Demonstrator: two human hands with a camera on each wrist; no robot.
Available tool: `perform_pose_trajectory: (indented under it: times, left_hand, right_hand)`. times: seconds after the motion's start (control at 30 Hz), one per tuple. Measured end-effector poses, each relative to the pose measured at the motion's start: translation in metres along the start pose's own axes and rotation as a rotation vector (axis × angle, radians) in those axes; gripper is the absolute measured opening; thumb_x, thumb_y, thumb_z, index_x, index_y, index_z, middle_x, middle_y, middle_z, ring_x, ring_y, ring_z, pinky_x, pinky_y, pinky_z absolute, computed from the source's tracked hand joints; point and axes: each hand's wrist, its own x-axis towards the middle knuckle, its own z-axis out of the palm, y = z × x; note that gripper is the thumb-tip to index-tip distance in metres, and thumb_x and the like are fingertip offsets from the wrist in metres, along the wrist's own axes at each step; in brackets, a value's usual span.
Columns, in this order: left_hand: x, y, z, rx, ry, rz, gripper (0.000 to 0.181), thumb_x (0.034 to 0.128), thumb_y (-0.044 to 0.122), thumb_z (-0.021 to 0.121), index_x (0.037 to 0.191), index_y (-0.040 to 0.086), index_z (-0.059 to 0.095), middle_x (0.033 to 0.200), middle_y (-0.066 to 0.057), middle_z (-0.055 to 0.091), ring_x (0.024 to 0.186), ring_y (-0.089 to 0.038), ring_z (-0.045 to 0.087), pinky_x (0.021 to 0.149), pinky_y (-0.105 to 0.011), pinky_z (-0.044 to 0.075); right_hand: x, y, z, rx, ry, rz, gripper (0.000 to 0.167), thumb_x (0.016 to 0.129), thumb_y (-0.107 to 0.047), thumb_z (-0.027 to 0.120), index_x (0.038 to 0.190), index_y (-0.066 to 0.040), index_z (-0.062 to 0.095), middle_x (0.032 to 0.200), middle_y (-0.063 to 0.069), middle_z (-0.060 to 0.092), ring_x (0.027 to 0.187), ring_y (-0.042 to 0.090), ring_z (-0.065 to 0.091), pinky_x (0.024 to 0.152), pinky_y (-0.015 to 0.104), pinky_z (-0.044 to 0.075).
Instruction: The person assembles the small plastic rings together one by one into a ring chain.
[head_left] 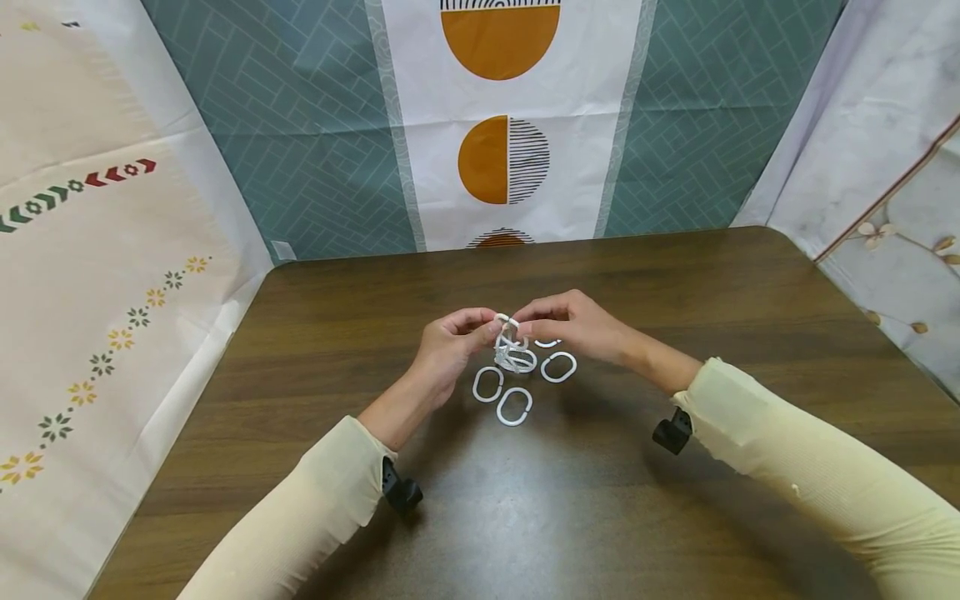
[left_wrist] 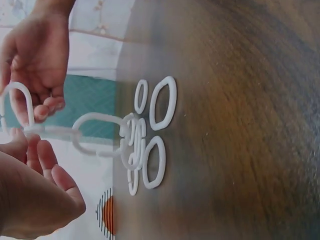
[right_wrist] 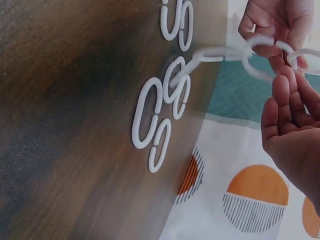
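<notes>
White plastic C-links, each an oval ring with a gap, are hooked into a short chain (head_left: 514, 361) whose lower end rests on the table. My left hand (head_left: 446, 348) pinches the chain's upper end between thumb and fingertips. Facing it, my right hand (head_left: 581, 327) pinches a white link (left_wrist: 31, 107) at the top of the chain. In the right wrist view the fingertips of both hands nearly meet around the links, and they partly hide where the links join. Part of the chain hangs slack below the hands, blurred in the wrist views.
Loose white links lie around the chain's foot: one link (head_left: 487, 384) to the left, another link (head_left: 514, 407) in front, a third link (head_left: 558, 367) to the right. The brown wooden table (head_left: 337, 333) ends at a patterned cloth backdrop (head_left: 315, 125).
</notes>
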Motion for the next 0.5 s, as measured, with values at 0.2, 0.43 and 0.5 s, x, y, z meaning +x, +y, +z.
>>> perform_pose_trajectory:
  times: [0.2,0.43,0.5]
  left_hand:
    - [0.002,0.005,-0.008,-0.032,0.032,-0.024,0.016,0.0884,0.006,0.069,0.101,-0.002,0.065,0.077,0.003,0.066,0.072,-0.012,0.064,0.073,-0.027,0.047]
    - [0.001,0.008,-0.013,-0.046,0.068,-0.05,0.013,0.0884,0.006,0.069,0.099,0.001,0.064,0.078,0.001,0.067,0.069,-0.011,0.061,0.069,-0.023,0.046]
    - [0.0,0.008,-0.013,-0.052,0.069,-0.049,0.013,0.0882,0.006,0.069,0.099,0.001,0.064,0.077,0.001,0.066,0.069,-0.011,0.061,0.069,-0.023,0.046]
  right_hand:
    - [-0.002,0.007,-0.012,-0.04,0.117,0.056,0.024,0.096,-0.024,0.06,0.108,-0.006,0.071,0.095,0.01,0.068,0.089,0.027,0.06,0.079,0.035,0.05]
    - [-0.009,0.027,-0.024,-0.218,0.139,0.095,0.024,0.093,-0.023,0.065,0.111,-0.008,0.069,0.099,0.007,0.069,0.084,0.021,0.058,0.075,0.033,0.047]
    - [-0.01,0.032,-0.024,-0.243,0.145,0.086,0.025,0.092,-0.023,0.067,0.111,-0.008,0.069,0.097,0.006,0.07,0.081,0.021,0.058,0.072,0.032,0.047]
